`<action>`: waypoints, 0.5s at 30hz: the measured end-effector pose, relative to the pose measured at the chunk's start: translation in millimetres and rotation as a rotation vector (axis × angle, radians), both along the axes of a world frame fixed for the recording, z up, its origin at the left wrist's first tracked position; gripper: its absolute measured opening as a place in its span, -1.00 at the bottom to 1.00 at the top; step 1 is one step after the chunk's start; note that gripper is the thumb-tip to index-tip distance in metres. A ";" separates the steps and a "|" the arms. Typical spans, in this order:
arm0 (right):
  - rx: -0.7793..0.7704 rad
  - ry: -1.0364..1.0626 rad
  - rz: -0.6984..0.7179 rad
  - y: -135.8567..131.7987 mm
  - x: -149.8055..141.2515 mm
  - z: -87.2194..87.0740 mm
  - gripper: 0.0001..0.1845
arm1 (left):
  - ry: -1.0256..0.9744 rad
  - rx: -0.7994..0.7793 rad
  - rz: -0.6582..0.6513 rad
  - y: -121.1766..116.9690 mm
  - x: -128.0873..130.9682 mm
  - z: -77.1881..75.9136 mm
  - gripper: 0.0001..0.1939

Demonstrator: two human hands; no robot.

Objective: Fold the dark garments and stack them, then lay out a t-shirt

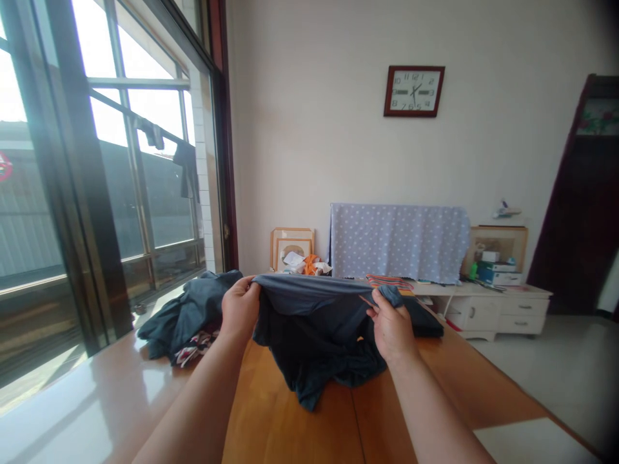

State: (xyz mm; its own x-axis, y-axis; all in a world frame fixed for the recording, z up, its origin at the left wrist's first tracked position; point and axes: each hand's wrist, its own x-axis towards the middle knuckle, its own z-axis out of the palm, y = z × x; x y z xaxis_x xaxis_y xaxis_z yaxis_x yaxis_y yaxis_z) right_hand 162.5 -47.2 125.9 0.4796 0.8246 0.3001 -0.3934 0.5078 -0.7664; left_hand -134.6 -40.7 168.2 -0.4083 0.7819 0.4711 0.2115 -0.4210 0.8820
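Wooden table (290, 441): clothes heap (193, 309) crumpled, frame left; dark cloth (428, 320) flat, right of centre. Left hand (240, 308) and right hand (394, 327) pinch dark garment (314, 351), unfolded.

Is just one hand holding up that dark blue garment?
No, the left hand and right hand both grip the garment, which is stretched between them.

The wall clock (414, 91) on the far wall (309, 116) reads 1 to 12 around.
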 end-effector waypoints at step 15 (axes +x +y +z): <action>0.567 -0.504 -0.622 -110.1 -23.2 117.3 -0.79 | 0.406 0.580 0.316 -97.2 17.4 69.0 -0.16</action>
